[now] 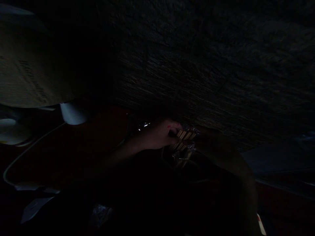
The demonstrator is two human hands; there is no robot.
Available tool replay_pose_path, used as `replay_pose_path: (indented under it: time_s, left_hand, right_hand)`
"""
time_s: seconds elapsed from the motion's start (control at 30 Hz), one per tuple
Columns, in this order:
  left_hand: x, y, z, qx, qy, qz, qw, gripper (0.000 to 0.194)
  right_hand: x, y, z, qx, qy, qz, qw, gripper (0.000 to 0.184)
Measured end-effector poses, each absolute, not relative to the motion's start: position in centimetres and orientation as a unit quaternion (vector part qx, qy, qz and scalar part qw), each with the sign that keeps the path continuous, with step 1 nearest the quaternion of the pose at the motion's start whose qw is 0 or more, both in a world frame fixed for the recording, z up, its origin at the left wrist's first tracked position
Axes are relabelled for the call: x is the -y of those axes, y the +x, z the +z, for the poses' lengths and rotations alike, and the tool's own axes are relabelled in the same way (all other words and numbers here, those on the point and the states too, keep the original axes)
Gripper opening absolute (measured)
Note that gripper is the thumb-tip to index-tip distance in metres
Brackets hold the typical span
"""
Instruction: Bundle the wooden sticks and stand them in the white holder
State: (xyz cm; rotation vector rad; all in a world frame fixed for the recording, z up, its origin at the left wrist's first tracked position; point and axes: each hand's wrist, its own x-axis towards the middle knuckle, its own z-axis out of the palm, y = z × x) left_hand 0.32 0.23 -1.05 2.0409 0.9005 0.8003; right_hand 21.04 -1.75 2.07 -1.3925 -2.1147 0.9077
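Observation:
The scene is very dark. My left hand reaches in from the lower left, with small red marks near the thumb side. Its fingers are closed on a clear-wrapped stack of tan pieces, which look like biscuits. Just below, a second tan stack touches or nearly touches the fingertips. More shiny wrapper shows beneath, in what seems to be a dark bag or container. A dim brown form curves in from the right, perhaps my right arm or a leg. No fingers of my right hand can be made out.
A rough, brick-patterned wall rises close behind. At left are a tan printed sack or box, a white cup-like object and a pale cord on a reddish surface. Crumpled clear plastic lies near the bottom.

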Motion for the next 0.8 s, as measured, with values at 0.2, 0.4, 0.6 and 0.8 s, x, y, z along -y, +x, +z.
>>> replay_pose_path:
  time_s: [0.2, 0.4, 0.6, 0.8]
  left_hand:
    - [0.0, 0.0, -0.4, -0.375, 0.783, 0.324, 0.376, 0.020]
    - [0.2, -0.4, -0.1, -0.385, 0.772, 0.331, 0.382, 0.024]
    - [0.4, -0.4, -0.2, -0.397, 0.765, 0.346, 0.371, 0.019]
    - [0.8, 0.1, 0.1, -0.388, 0.764, 0.362, 0.367, 0.017]
  right_hand:
    - [1.9, 21.6, 2.2, 0.763, -0.511, 0.321, 0.231, 0.036]
    - [2.5, 21.8, 3.2, 0.759, -0.517, 0.322, 0.230, 0.038]
    - [3.2, 22.3, 4.1, 0.756, -0.539, 0.290, 0.232, 0.039]
    - [3.4, 22.0, 4.0, 0.763, -0.521, 0.284, 0.256, 0.039]
